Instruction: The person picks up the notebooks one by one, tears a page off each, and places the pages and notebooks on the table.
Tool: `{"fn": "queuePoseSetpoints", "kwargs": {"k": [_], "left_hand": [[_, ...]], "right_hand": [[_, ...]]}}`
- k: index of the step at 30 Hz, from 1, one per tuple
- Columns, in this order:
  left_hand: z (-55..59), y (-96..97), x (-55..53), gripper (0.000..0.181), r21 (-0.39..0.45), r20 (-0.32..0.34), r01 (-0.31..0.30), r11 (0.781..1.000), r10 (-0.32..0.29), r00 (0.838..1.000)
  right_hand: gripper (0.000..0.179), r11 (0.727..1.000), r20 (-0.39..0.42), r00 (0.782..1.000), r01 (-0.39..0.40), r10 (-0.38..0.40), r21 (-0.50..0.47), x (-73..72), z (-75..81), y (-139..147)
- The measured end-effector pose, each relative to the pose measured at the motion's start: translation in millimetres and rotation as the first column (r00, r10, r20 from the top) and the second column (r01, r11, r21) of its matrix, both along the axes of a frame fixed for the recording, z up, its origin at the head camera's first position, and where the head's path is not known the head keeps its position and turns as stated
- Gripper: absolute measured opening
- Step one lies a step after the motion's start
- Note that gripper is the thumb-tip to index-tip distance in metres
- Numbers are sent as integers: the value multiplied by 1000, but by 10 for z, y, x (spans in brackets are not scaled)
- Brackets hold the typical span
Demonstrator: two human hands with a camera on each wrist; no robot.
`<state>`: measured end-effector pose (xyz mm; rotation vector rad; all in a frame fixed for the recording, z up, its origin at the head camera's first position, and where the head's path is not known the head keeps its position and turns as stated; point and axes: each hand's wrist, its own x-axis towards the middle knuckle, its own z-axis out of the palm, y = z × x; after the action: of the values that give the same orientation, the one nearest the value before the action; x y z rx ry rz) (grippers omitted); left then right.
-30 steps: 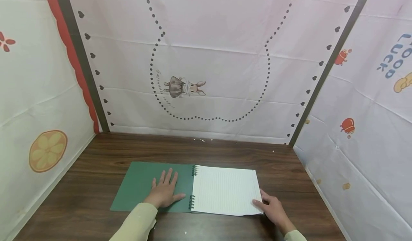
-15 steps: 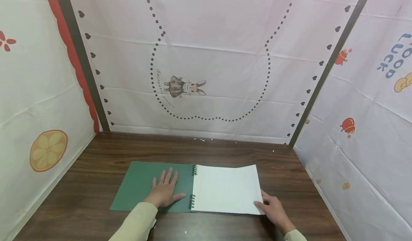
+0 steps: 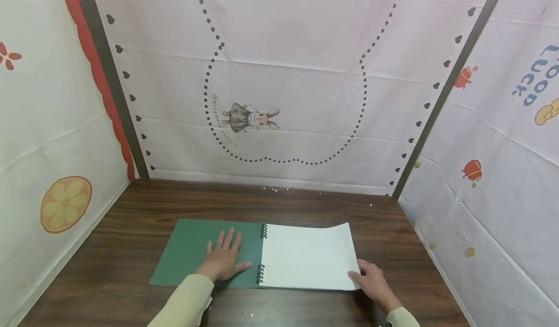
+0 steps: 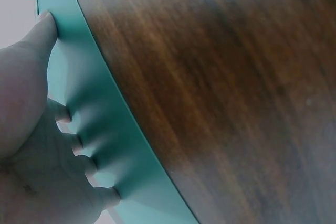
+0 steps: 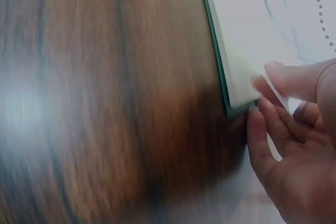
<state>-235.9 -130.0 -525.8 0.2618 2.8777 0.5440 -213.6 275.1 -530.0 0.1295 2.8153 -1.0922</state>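
Note:
A spiral notebook lies spread on the table, its green cover (image 3: 185,249) folded out to the left and a lined white page (image 3: 307,256) on the right. Green rings (image 3: 260,273) join the two. My left hand (image 3: 221,263) rests on the cover with fingers spread; in the left wrist view the thumb (image 4: 42,32) is close to the rings. At the page's near right corner my right hand (image 3: 371,283) pinches the top page between thumb and fingers. The right wrist view shows that page edge lifted at the thumb (image 5: 286,77), above the thicker stack of pages (image 5: 239,85).
The dark wooden table (image 3: 244,201) runs back to a printed cloth wall (image 3: 301,99), with cloth walls on both sides too. Small white crumbs (image 3: 274,189) lie along the table's back edge.
The page's far right corner has risen and its right part now curves up slightly. My right hand has shifted a little to the right; the left hand has stayed in place.

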Motion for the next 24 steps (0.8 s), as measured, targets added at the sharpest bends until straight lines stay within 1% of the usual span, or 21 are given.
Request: {"fn": "queuePoseSetpoints", "kwargs": {"k": [7,11,19,24], "left_hand": [[9,-5,7,88,-14,-3,-5,1000,5,1000],[11,-2,7,88,-13,-4,-5,1000,5,1000],[-23,-5,-4,88,-17,-9,-10,1000,10,1000],[-13,-5,-2,88,-13,-16,-6,1000,5,1000]], "right_hand": [[36,999,-8,1000,16,-16,-44,36,-3,37],[34,999,-14,1000,15,-16,-45,35,3,36],[37,999,16,1000,16,-15,-50,21,8,35],[39,998,42,999,31,-29,-55,13,5,29]]}}
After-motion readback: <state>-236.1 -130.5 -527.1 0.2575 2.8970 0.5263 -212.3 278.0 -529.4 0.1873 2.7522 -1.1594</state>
